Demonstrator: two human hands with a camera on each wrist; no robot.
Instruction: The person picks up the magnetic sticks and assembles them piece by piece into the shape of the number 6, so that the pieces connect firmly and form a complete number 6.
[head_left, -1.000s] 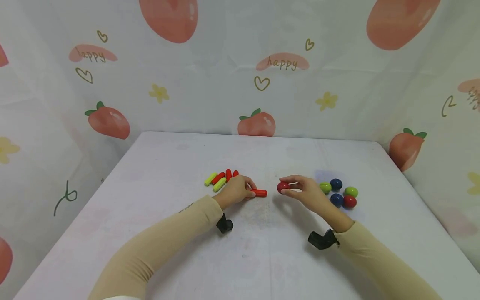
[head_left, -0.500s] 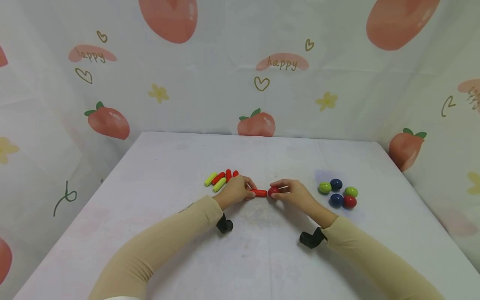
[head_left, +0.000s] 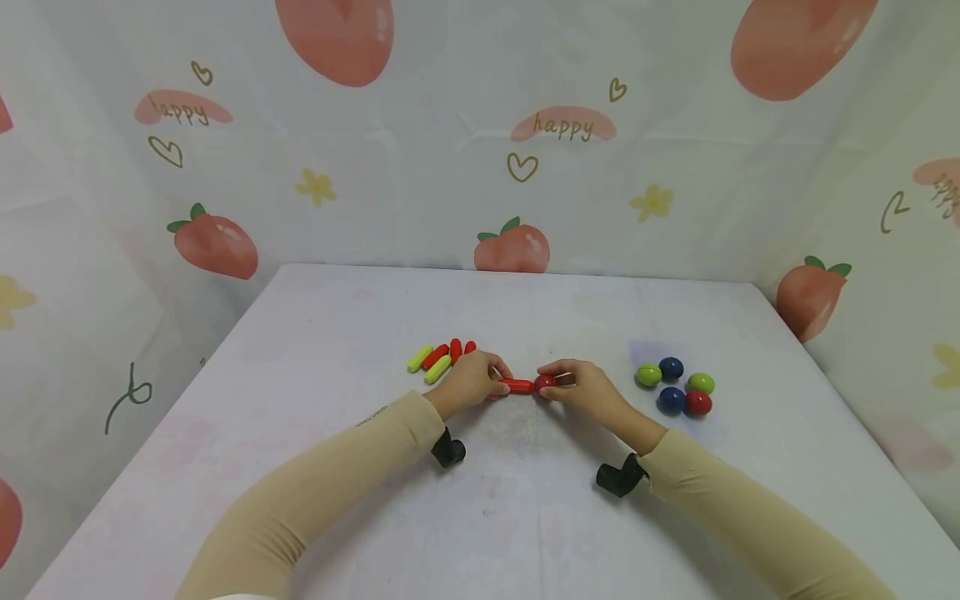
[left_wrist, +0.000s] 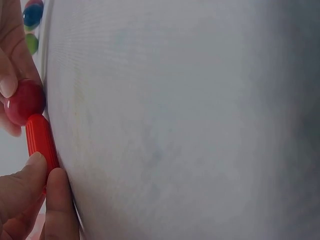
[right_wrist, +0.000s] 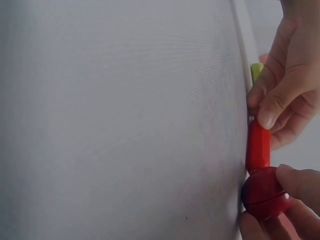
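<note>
My left hand [head_left: 467, 383] pinches a red ribbed stick [head_left: 520, 386], which lies flat just above or on the table; contact underneath is hard to tell. My right hand [head_left: 594, 392] holds a dark red ball [head_left: 544, 384] between thumb and fingers. In the left wrist view the ball [left_wrist: 25, 104] meets the free end of the stick [left_wrist: 40, 135]. From the right wrist a seam shows around the ball [right_wrist: 265, 195], and the stick [right_wrist: 258, 147] runs from it to my left fingertips. How the two join is hidden.
Beyond my left hand lie several sticks, among them a yellow-green stick [head_left: 438, 369] and a red stick [head_left: 435, 357]. To the right sit several balls: a green ball [head_left: 648, 375], a dark blue ball [head_left: 672, 401] and a red ball [head_left: 699, 403] among them. A printed cloth [head_left: 420, 167] hangs behind the table.
My right hand has moved left with the dark red ball, bringing it against the end of the red stick. The left hand has kept its place and its hold.
</note>
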